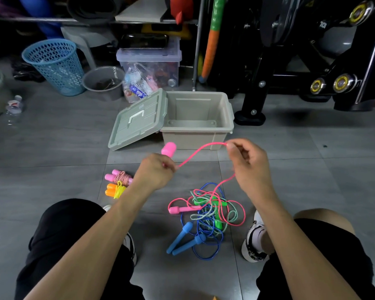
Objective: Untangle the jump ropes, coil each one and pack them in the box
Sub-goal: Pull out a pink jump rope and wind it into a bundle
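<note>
I'm sitting on the grey tiled floor [52,152]. On it lie a tangle of jump ropes [206,217], two coiled ropes [118,184], the open beige box [197,118], its leaning lid [139,120] and a blue basket [56,66].

Grey tiled floor [52,148] under dim light, backed by a blue perforated plastic basket [54,66], a clear lidded storage tub [148,61] and black steel gym equipment [301,61].

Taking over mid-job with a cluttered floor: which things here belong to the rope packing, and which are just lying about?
Job:
pink rope, held by left hand and right hand
tangled pile
two coiled ropes
open beige box and its lid

Lying about:
blue basket
grey bucket
clear bin
crushed bottle
</note>
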A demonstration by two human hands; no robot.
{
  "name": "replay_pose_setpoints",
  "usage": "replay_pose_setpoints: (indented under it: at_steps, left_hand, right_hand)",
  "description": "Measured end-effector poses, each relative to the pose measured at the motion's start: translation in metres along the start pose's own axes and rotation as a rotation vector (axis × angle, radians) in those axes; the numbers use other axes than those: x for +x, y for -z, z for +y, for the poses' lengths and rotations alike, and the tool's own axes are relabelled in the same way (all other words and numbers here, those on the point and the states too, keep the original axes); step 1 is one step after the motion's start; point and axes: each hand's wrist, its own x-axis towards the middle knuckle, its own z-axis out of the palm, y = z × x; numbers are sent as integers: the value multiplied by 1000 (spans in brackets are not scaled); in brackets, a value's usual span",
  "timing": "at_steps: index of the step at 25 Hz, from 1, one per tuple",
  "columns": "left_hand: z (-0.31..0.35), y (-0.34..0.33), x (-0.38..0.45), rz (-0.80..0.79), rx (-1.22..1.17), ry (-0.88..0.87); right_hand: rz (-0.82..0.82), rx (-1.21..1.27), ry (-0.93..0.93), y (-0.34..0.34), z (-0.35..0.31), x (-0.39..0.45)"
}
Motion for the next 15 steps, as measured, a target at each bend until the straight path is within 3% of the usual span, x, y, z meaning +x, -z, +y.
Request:
replay_pose_setpoints:
  at_steps: [2,6,9,12,15]
  left_hand:
    - [5,0,-7,-50,-26,-56]
    - [17,2,-16,-4,-79,-297]
    - [22,-8,-24,-22,-82,-405]
    - [23,-10,-22,32,-141,-382]
    - [24,0,-16,204,-336,-300]
  right_hand:
    - [-53,-47,-4,2,-1,1]
    - [-275,-225,-50,-11,1,-9]
    - [-314,-167,-61,-12,2,-11]
    - [-355,-151,-104,-10,6,-11]
    - [-572,-295,-248,-7,19,-11]
